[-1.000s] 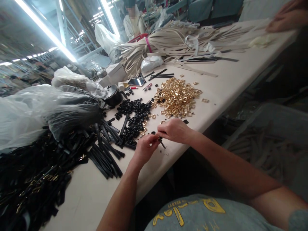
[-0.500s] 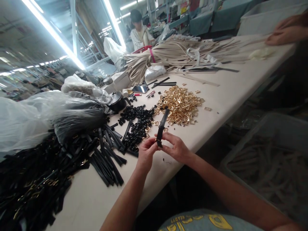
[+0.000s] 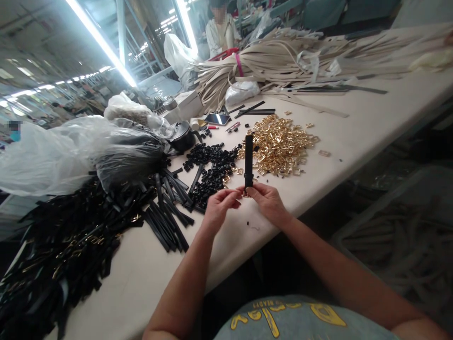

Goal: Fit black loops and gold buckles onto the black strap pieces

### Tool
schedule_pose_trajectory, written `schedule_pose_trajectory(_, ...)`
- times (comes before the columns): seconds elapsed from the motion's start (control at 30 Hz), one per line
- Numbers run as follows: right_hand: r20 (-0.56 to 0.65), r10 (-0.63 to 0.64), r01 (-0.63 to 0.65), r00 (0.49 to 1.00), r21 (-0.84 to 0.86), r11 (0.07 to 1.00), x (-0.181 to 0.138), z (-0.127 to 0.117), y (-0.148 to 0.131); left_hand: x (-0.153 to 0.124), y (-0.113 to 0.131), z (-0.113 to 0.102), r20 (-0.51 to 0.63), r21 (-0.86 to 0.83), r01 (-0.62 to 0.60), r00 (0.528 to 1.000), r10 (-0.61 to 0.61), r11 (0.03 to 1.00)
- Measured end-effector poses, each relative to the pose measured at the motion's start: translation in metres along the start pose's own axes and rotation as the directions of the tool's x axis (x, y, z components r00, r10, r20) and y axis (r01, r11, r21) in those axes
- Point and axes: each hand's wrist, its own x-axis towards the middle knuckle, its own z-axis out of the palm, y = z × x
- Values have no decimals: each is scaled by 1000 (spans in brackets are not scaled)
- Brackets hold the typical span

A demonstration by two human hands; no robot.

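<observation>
Both my hands meet over the table's near edge and pinch the lower end of a short black strap (image 3: 248, 159), which stands upright between them. My left hand (image 3: 219, 208) grips it from the left and my right hand (image 3: 268, 202) from the right, fingers closed. A small gold piece shows at the strap's bottom between my fingertips. Just beyond lie a heap of gold buckles (image 3: 281, 145) and a heap of small black loops (image 3: 212, 171).
Black straps (image 3: 106, 222) lie piled at the left beside clear plastic bags (image 3: 67, 156). Cream straps (image 3: 283, 61) are bundled at the far end, near a phone (image 3: 216, 119) and a black pot (image 3: 182, 137). A grey bin (image 3: 399, 226) stands right of the table (image 3: 354, 127). Another person sits far behind.
The black strap has swung up from lying low in my hands to standing upright. My hands have risen slightly and stayed closed on its lower end.
</observation>
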Motion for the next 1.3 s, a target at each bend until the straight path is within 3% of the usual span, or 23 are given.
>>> schedule_pose_trajectory(0.13, 13, 43, -43, 999, 40, 998, 4, -2, 8, 1, 31, -53, -197, 173, -114, 969, 148, 978)
schedule_pose_trajectory(0.27, 104, 4, 14, 995, -164, 986, 3, -1, 10, -13, 41, -83, -236, 537, -69, 945, 228, 841)
schedule_pose_trajectory(0.37, 145, -10, 46, 989, -243, 969, 1, -1, 8, -21, 29, -79, -150, 678, -62, 964, 221, 732)
schedule_pose_trajectory(0.47, 166, -4, 47, 986, -259, 965, 0, -1, 6, -20, 14, -64, -10, 751, -149, 972, 237, 643)
schedule_pose_trajectory(0.67, 174, 0, 51, 985, -285, 957, -2, 0, 7, -4, 6, -45, 121, 925, -216, 947, 297, 312)
schedule_pose_trajectory(0.87, 189, -24, 87, 982, -336, 938, -1, -1, 9, 0, 7, -44, 179, 939, -248, 945, 273, 240)
schedule_pose_trajectory(1.03, 209, -40, 121, 977, -393, 912, -1, -1, 7, 0, 4, -44, 151, 908, -254, 940, 304, 333)
schedule_pose_trajectory(1.13, 209, -51, 137, 977, -423, 896, -1, 0, 5, 0, 2, -42, 40, 768, -201, 963, 268, 607)
schedule_pose_trajectory(1.2, 207, -59, 146, 977, -435, 888, -1, 0, 4, -1, 0, -38, -43, 539, -112, 986, 160, 835)
schedule_pose_trajectory(1.3, 207, -60, 150, 976, -452, 879, -1, 1, 5, -3, -1, -27, -101, 196, -9, 994, 29, 981)
